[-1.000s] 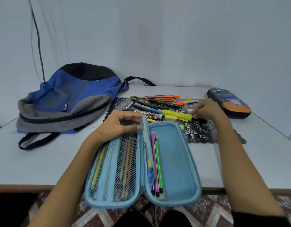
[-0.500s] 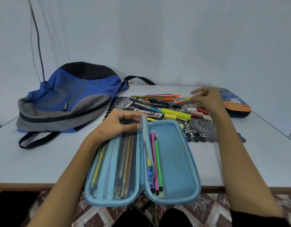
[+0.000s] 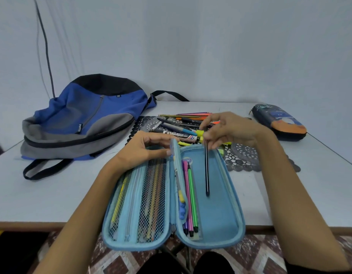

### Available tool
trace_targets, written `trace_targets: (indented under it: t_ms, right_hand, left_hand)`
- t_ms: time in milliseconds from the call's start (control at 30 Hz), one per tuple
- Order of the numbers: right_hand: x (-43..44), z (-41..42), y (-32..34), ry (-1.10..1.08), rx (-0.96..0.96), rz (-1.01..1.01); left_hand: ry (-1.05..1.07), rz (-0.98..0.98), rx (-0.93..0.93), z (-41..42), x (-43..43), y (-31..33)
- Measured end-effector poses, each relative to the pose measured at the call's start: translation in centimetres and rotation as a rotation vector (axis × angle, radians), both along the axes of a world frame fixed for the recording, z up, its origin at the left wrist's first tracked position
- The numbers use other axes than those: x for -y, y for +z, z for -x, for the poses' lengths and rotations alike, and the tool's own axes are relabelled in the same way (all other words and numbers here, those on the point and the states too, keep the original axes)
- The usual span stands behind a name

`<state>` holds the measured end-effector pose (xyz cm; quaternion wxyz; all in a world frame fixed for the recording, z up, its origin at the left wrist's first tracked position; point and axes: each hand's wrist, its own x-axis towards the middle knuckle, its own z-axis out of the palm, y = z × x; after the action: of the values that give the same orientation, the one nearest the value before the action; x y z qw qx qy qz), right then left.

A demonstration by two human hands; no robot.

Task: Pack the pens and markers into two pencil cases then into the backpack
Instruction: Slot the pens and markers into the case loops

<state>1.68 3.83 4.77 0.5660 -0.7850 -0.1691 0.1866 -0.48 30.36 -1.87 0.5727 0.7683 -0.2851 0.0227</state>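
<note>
Head view: white table, bearing everything. Blue, grey and black backpack, lying flat at far left with its zips closed, presumably waiting until both cases are filled. Light-blue pencil case, spread open at the near edge, its mesh half already holding pencils. Black lace mat beyond it, carrying the loose pile of pens and markers within easy reach. Dark pencil case with an orange end, zipped, far right, apparently untouched. Left hand pinches the divider flap, tipping it leftward so the right half stays exposed. Right hand pinches the top of a dark striped pen, tip lowered into that half, beside the pink and green fineliners.
</note>
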Motion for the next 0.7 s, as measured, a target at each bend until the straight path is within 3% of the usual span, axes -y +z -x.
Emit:
trace_targets:
  t_ms: [167, 367, 700]
  right_hand:
    - [-2.6, 0.9, -0.8, 0.094, -0.076, 0.257]
    - [-4.1, 0.5, -1.6, 0.141, -0.071, 0.411]
    - [-3.9, 0.3, -1.6, 0.146, -0.039, 0.378]
  left_hand:
    - [-0.009, 0.006, 0.001, 0.2, 0.2, 0.2]
    - [-0.007, 0.010, 0.007, 0.1, 0.2, 0.1]
    - [-0.022, 0.009, 0.021, 0.2, 0.2, 0.3]
